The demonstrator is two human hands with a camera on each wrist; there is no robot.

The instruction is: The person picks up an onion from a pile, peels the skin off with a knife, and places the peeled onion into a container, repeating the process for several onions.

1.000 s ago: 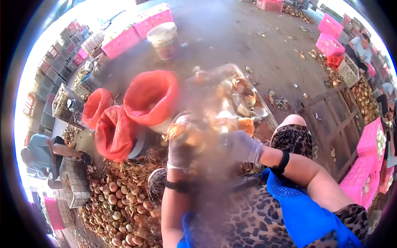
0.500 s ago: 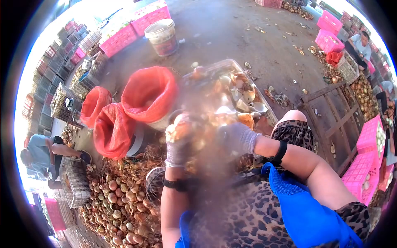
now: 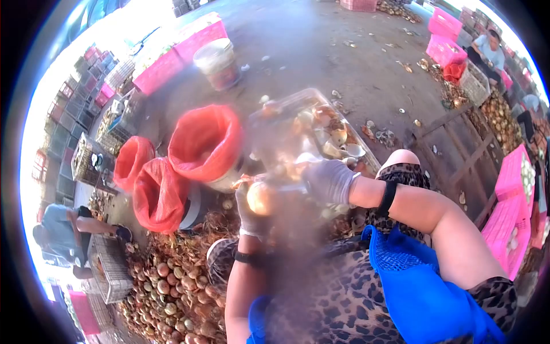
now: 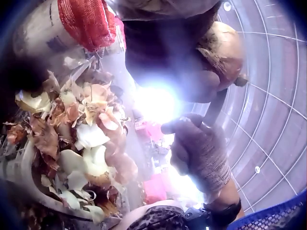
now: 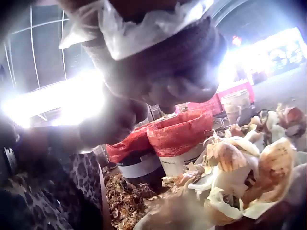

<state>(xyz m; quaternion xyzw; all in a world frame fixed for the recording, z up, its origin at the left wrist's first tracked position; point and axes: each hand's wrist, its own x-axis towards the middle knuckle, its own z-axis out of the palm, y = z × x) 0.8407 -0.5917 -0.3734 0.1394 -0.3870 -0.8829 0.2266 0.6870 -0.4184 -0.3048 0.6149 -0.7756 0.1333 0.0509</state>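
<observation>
Onion [image 3: 259,199] gripped in my left hand [image 3: 250,217], right hand [image 3: 332,181] apart from it!
Peelings [image 3: 339,137] fill the tub [image 3: 360,139] by red sacks [image 3: 220,163]; can't tell my right's grip.

Onion [image 3: 259,198] nearer the lap [image 3: 321,286]

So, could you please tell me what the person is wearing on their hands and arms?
The left hand and right hand wear pale greyish gloves, knitted-looking at the right cuff, where crinkled clear plastic also shows. Each wrist has a black strap. The right upper arm has a leopard-print sleeve; the left sleeve is not visible.
</observation>
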